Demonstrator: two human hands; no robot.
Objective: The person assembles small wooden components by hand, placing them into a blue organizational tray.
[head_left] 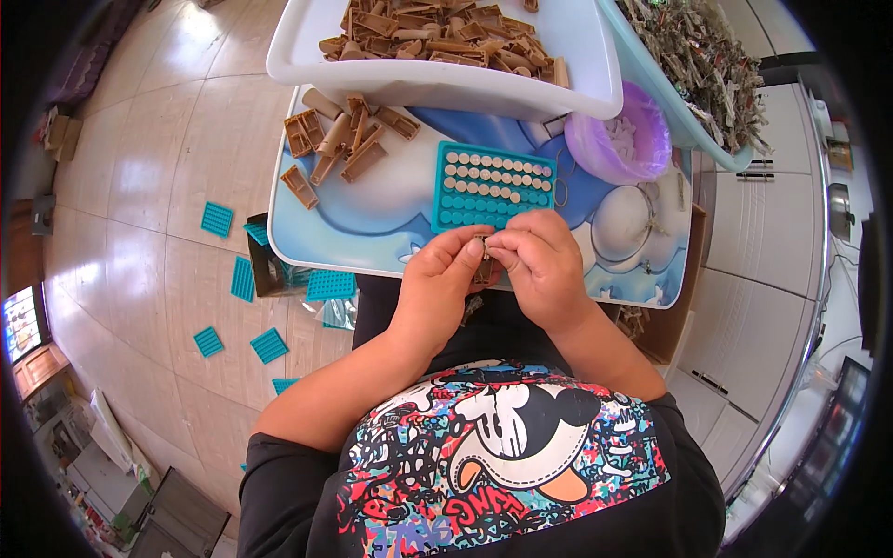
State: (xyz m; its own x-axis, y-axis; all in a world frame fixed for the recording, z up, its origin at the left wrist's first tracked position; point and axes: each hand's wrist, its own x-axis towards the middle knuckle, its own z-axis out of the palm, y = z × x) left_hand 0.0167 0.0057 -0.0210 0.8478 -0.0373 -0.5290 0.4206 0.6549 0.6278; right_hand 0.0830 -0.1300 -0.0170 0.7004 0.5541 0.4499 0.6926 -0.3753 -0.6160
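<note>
My left hand (437, 279) grips a small brown plastic casing (483, 272), held just in front of the table's near edge. My right hand (542, 265) is closed, thumb and fingers pinched at the casing's upper end; anything small between them is hidden. Right behind my hands lies a teal tray (498, 149) with rows of round pockets. Silvery round discs (484, 175), like button cells, fill its far rows and part of a nearer one. To the left, several loose brown casings (337, 139) lie in a heap on the table.
A white tub (437, 79) of brown casings stands at the back. Beside it are a purple bowl (579, 149) with whitish pieces and a pale blue basin (651, 79) piled with thin wired parts (693, 65). Teal trays (269, 345) lie on the floor at left.
</note>
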